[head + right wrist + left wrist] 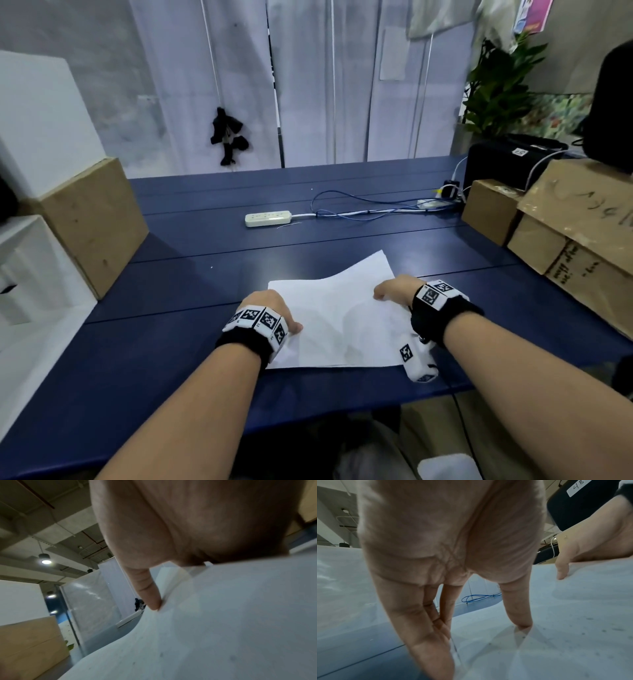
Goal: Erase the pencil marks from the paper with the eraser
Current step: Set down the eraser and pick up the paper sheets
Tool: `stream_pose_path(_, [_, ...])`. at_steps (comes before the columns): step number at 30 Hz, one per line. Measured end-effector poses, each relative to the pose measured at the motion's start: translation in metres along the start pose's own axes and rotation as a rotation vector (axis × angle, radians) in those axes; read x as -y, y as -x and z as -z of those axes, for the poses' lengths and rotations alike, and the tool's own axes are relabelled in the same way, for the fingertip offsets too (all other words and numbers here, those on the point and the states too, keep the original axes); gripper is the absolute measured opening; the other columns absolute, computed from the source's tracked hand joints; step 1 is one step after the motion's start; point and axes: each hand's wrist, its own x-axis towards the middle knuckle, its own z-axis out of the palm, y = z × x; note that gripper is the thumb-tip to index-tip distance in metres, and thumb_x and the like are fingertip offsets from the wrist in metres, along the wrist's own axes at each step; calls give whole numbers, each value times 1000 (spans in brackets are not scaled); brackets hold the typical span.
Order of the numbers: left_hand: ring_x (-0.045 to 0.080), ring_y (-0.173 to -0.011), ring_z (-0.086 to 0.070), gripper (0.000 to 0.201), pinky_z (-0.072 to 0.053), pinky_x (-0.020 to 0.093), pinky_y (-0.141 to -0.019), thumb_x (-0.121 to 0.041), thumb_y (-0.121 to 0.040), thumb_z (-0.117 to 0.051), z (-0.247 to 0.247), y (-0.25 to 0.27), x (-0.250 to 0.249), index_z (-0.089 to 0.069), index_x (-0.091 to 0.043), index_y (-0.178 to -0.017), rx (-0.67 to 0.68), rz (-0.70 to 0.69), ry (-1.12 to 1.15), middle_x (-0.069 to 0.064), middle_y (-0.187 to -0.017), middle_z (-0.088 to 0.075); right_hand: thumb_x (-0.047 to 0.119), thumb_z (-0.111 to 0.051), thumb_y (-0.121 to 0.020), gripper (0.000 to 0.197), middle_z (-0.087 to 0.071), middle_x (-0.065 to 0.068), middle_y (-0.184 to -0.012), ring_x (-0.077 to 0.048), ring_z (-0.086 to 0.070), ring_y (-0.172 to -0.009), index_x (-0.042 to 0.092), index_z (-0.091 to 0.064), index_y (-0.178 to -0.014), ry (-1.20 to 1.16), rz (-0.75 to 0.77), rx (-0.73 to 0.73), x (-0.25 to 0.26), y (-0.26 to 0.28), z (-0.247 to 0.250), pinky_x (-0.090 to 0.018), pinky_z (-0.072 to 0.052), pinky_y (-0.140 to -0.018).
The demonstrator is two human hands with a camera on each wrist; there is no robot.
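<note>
A white sheet of paper point(342, 308) lies bowed on the blue table point(191, 370), its right side raised. My left hand point(270, 305) holds its left edge. The thumb point(523, 620) presses on top and the straight fingers point(426, 635) sit at the edge, which curls up against them. My right hand point(390, 291) pinches the right edge, with the thumb point(150, 599) on top and the fingers hidden under the sheet. Small grey specks dot the paper point(573, 642) in both wrist views. No eraser shows in any view.
A white power strip point(268, 218) and a blue cable point(359, 205) lie behind the paper. Cardboard boxes stand at the left point(92, 222) and right point(575, 246), with a black case point(507, 164) at the back right. The table's front edge runs just below my wrists.
</note>
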Motion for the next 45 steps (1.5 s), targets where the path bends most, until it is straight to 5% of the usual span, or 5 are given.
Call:
stream_pose_path(8, [24, -84, -63, 57, -52, 30, -72, -64, -64, -81, -6, 3, 8, -49, -19, -74, -13, 28, 85, 2, -93, -66, 19, -76, -74, 46, -64, -20, -126, -36, -61, -117, 3, -66, -115, -350, 17, 16, -24, -19, -11, -43, -52, -102])
stream_pose_path(23, [21, -83, -74, 32, -58, 38, -87, -36, -93, -69, -24, 104, 57, -73, -6, -101, 204, -102, 1078, 6, -94, -78, -9, -55, -92, 28, -70, -23, -117, -35, -71, -97, -9, -62, -119, -948, 203, 383, -103, 93, -21, -41, -60, -82])
stream_pose_path(34, [22, -97, -73, 25, -55, 43, -94, -25, -94, -69, -149, 194, 7, -73, -9, -113, 378, -231, 1004, 2, -106, -76, 5, -69, -80, 40, -72, -26, -110, -32, -74, -87, -14, -64, -115, -882, 0, 450, -275, 127, -95, -38, -62, -78])
stream_pose_path(39, [27, -106, -68, 35, -54, 44, -96, -22, -88, -76, -211, 176, -40, -70, -4, -117, 470, -148, 917, 10, -116, -71, 61, -87, -54, 81, -71, -25, -108, -32, -67, -92, -2, -69, -101, -477, -137, 234, -344, 63, -163, -42, -51, -83])
stream_pose_path(45, [27, -81, -69, 23, -51, 27, -52, -18, -96, -63, -248, 144, -101, -65, -3, -113, 615, 42, 748, 11, -101, -69, 42, -73, -86, 51, -65, -6, -114, -28, -60, -108, 10, -60, -124, -205, -187, 201, -362, 15, -212, -32, -45, -90])
